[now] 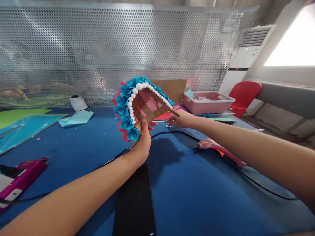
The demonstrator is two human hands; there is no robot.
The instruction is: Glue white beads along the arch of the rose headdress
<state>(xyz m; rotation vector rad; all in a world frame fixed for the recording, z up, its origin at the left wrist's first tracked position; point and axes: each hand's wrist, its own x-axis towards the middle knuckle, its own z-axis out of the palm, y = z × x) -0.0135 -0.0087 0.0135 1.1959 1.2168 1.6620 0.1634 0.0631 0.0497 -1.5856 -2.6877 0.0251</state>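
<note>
My left hand [145,132] grips a cardboard craft piece [150,115] by its lower edge and holds it up above the table. Blue paper flowers [125,104] and some red ones line its outer side, and a row of white balls [139,86] follows its rim. Beyond it to the right, my right hand [179,118] is down at the tabletop with its fingertips pinched together. Several small white balls [169,126] lie right at those fingertips. Whatever is between the fingers is too small to make out. Under my right forearm lies a pink glue gun [209,144].
A black phone [134,203] lies on the blue table [187,196] in front. To the left are a purple power strip [27,173], blue sheets [29,127] and folded pale paper [76,118]. A pink basket [206,105] stands back right; black cables cross the table.
</note>
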